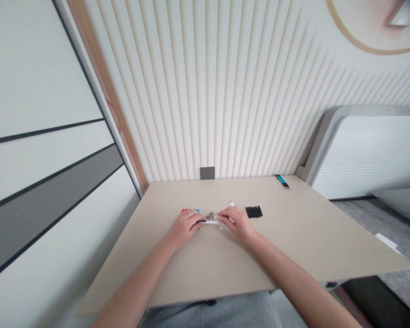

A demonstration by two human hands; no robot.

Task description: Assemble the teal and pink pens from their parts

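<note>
My left hand (186, 225) is closed around a thin pen-like stick (211, 222), white along its length with a black part at my fingertips. At the stick's right end, my right hand (237, 221) has thumb and fingers pinched together. Whatever sits in that pinch is too small to make out. Just behind the stick, between both hands, lies a little heap of small greyish-brown pieces (210, 215). Red pieces (184, 210) and teal pieces (197, 210) show partly behind my left hand. Some small white pieces (231, 203) lie beyond my right hand.
Several black cylinders (253, 212) lie in a row to the right on the beige table (205, 269). Teal-handled pliers (282, 181) rest near its back right corner. A ribbed wall with a dark socket (207, 172) borders the back edge; a bed headboard (379, 150) stands right.
</note>
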